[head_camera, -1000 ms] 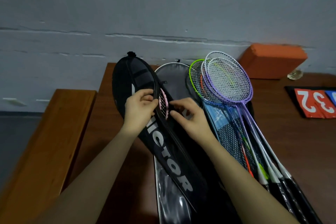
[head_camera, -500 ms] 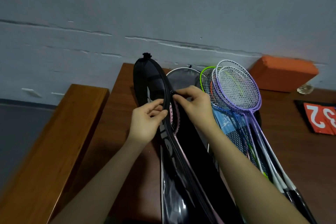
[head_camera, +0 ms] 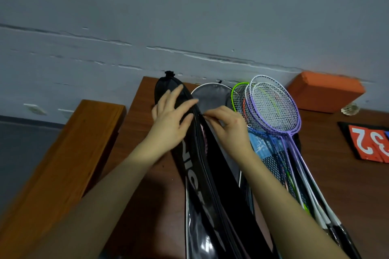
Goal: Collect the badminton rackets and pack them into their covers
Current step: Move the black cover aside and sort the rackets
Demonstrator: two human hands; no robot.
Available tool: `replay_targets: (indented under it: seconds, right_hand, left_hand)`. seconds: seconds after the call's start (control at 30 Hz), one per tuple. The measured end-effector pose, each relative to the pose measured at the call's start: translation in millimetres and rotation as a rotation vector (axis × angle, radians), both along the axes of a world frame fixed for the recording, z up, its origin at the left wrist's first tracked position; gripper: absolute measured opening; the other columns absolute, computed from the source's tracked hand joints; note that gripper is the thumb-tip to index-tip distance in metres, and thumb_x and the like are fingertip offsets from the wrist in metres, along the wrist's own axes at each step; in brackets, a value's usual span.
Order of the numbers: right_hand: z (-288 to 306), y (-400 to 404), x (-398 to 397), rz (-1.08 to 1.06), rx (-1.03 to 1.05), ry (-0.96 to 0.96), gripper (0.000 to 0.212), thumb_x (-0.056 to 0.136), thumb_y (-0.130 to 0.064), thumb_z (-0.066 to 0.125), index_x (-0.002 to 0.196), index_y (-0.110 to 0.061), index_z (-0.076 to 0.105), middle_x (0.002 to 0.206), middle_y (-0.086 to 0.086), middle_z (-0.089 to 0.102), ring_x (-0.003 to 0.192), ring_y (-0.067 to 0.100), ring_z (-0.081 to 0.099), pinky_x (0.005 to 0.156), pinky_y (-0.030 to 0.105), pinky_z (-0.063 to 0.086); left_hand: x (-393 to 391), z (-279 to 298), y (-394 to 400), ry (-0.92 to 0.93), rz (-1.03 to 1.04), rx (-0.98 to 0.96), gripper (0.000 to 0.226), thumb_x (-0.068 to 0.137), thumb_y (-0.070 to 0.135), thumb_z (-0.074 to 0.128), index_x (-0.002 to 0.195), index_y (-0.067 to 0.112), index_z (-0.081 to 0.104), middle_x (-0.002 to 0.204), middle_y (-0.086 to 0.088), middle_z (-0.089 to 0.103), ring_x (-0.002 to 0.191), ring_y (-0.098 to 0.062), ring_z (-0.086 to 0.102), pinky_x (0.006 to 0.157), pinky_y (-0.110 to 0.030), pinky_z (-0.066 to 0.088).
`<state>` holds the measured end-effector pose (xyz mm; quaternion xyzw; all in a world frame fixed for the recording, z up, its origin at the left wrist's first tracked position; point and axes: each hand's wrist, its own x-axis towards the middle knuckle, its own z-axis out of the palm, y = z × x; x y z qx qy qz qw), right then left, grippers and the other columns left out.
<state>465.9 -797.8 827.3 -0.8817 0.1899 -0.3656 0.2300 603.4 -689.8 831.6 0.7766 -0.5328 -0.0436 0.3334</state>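
A long black racket cover (head_camera: 197, 174) with white lettering lies on the brown table (head_camera: 347, 185). A pink racket (head_camera: 203, 139) shows through its partly open zip seam. My left hand (head_camera: 170, 120) lies flat on the cover's head end, fingers spread, pressing it down. My right hand (head_camera: 227, 124) pinches the zip at the seam, just right of my left hand. A grey cover (head_camera: 212, 94) lies behind. To the right lies a pile of loose rackets (head_camera: 273, 109), purple, white, blue and green, with a blue cover (head_camera: 261, 147) beneath them.
An orange block (head_camera: 326, 94) sits against the wall at the back right. A red scoreboard with white digits (head_camera: 370, 143) lies at the right edge. A wooden bench (head_camera: 63, 153) runs along the left of the table. The grey wall is close behind.
My left hand let go of the seam edge and spread flat on the cover's head. My right hand has stayed pinched on the zip while the opening over the pink racket narrowed.
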Motion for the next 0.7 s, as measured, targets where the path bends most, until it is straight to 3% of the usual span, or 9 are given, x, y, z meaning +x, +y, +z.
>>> replay_targets:
  seconds: [0.1, 0.23, 0.4, 0.6, 0.7]
  right_hand:
    - [-1, -2, 1, -0.019, 0.031, -0.013, 0.016, 0.084, -0.022, 0.058, 0.087, -0.011, 0.070, 0.080, 0.002, 0.065, 0.072, 0.022, 0.063, 0.062, 0.046, 0.050]
    - [0, -5, 4, -0.024, 0.059, -0.002, 0.010, 0.082, -0.016, 0.063, 0.085, -0.010, 0.070, 0.079, 0.001, 0.065, 0.073, 0.018, 0.062, 0.065, 0.044, 0.050]
    - [-4, -11, -1, -0.072, 0.166, 0.003, 0.009, 0.081, -0.014, 0.064, 0.084, -0.008, 0.070, 0.079, 0.001, 0.064, 0.073, 0.006, 0.057, 0.069, 0.022, 0.048]
    - [-27, -14, -17, -0.205, 0.375, 0.071, 0.003, 0.081, -0.009, 0.068, 0.081, -0.010, 0.070, 0.074, -0.001, 0.065, 0.070, 0.007, 0.059, 0.068, 0.023, 0.049]
    - [-42, -7, -33, -0.259, 0.465, 0.161, 0.002, 0.081, -0.010, 0.069, 0.081, -0.011, 0.071, 0.073, -0.002, 0.066, 0.066, 0.006, 0.058, 0.064, 0.022, 0.048]
  left_hand:
    - [19, 1, -13, -0.061, -0.105, 0.099, 0.033, 0.092, 0.032, 0.050, 0.125, 0.037, 0.051, 0.153, 0.007, 0.021, 0.143, -0.021, 0.003, 0.110, -0.047, 0.004]
    - [27, -6, -22, 0.001, -0.156, 0.006, 0.022, 0.091, 0.030, 0.054, 0.112, 0.033, 0.060, 0.146, 0.009, 0.033, 0.142, -0.017, 0.009, 0.108, -0.049, 0.004]
    - [34, -12, -38, -0.019, -0.158, -0.129, 0.038, 0.080, 0.053, 0.042, 0.096, 0.033, 0.070, 0.127, 0.009, 0.054, 0.135, -0.021, 0.029, 0.104, -0.043, 0.010]
    - [35, -30, -65, 0.017, -0.063, -0.164, 0.034, 0.081, 0.050, 0.045, 0.088, 0.031, 0.072, 0.117, 0.009, 0.061, 0.131, -0.024, 0.035, 0.103, -0.043, 0.009]
    - [45, -43, -74, 0.018, -0.010, -0.166, 0.022, 0.084, 0.040, 0.055, 0.090, 0.029, 0.072, 0.117, 0.006, 0.061, 0.130, -0.026, 0.035, 0.103, -0.043, 0.010]
